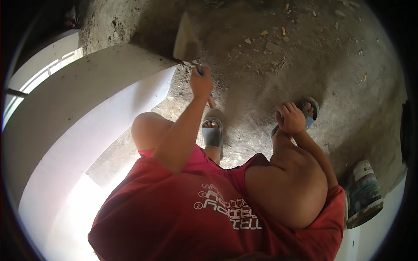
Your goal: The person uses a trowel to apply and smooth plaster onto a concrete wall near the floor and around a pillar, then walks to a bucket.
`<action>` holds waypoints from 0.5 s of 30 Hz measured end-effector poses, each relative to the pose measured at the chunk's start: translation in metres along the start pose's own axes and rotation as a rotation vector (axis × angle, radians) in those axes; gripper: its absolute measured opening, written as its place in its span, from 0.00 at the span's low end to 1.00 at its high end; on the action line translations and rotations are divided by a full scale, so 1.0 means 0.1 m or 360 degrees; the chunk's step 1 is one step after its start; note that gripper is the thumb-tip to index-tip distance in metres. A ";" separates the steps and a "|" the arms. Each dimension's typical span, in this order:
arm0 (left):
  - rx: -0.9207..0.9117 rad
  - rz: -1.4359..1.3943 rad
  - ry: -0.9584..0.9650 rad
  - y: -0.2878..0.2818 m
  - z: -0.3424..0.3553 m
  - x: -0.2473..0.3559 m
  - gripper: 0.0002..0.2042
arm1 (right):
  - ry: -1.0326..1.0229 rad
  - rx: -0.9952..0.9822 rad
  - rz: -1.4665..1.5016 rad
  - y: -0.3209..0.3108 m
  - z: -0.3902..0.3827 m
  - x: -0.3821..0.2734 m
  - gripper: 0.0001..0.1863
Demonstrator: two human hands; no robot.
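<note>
Head view, looking straight down on a squatting person in a red shirt (187, 217) and red shorts, both bare knees raised. The left hand (201, 81) is stretched far forward and curled in a fist round the handle of a trowel (186, 40); a short wooden end of the handle pokes out below the fist, toward the near side. The trowel's broad flat blade rises beyond the hand, tilted, and its lower edge meets the far corner of a white plastered ledge (87, 82). Whether the blade presses on the plaster or only touches it cannot be told. The ledge sweeps in a curve from the far centre down the left side of the scene, with a pale vertical face below it that is strongly lit at the near left.

The right hand (291, 118) rests just beyond the right knee (285, 191), fingers bent loosely inward and holding nothing that can be made out; it lies in front of the right foot.

Both feet wear grey open-toed sandals: the left sandal (213, 135) stands near the centre, just near of the trowel hand, and the right sandal (305, 114) lies partly hidden behind the right hand.

The ground (278, 61) is rough grey cement dust, scattered with small stones and bits of debris at the far side. At the near right, beside the right elbow, stands a used paint bucket (365, 193), smeared and seen from above at a tilt.
</note>
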State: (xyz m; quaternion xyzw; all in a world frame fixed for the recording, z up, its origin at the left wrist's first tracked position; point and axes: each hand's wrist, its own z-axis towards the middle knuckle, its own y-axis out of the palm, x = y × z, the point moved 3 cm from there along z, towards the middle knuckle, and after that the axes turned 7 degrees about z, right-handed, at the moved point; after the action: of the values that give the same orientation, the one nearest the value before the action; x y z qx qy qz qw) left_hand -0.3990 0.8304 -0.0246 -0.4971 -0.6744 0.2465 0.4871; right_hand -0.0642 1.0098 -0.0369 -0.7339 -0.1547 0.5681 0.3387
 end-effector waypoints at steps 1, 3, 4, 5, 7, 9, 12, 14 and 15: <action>-0.0211 -0.0155 -0.0131 0.00 -0.20 0.21 0.20 | 0.0031 0.0012 -0.0002 -0.02 -0.04 0.01 0.13; -0.0363 -0.0273 -0.0158 -0.11 -0.27 0.30 0.21 | 0.0032 0.0018 0.0000 -0.03 -0.01 -0.03 0.13; -0.0440 -0.0332 -0.0172 -0.13 -0.28 0.30 0.22 | 0.0027 0.0012 -0.0006 -0.04 0.01 -0.05 0.13; -0.0339 -0.0106 -0.0085 -0.18 -0.22 0.28 0.23 | 0.0024 0.0006 -0.0013 -0.03 0.04 -0.05 0.13; -0.0151 0.0347 0.0085 -0.30 -0.11 0.24 0.23 | 0.0034 -0.0012 0.0002 -0.02 0.03 -0.03 0.13; -0.0165 0.0397 0.0015 -0.32 -0.07 0.13 0.25 | 0.0039 -0.0027 0.0008 -0.02 0.04 -0.04 0.13; -0.0315 0.0431 0.0064 -0.13 -0.03 0.01 0.27 | 0.0049 -0.0035 -0.0011 -0.05 0.07 -0.09 0.13; -0.0347 0.0381 0.0118 -0.14 -0.04 0.03 0.28 | 0.0064 -0.0049 -0.0023 -0.05 0.08 -0.08 0.13; -0.0374 0.0355 0.0135 -0.14 -0.09 0.04 0.28 | 0.0067 -0.0075 -0.0038 -0.04 0.05 -0.07 0.13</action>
State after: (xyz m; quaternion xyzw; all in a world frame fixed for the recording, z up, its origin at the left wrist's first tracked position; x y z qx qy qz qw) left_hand -0.3973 0.8278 -0.0078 -0.6324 -0.6181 0.1971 0.4234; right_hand -0.0704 1.0099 -0.0303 -0.7516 -0.1696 0.5446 0.3314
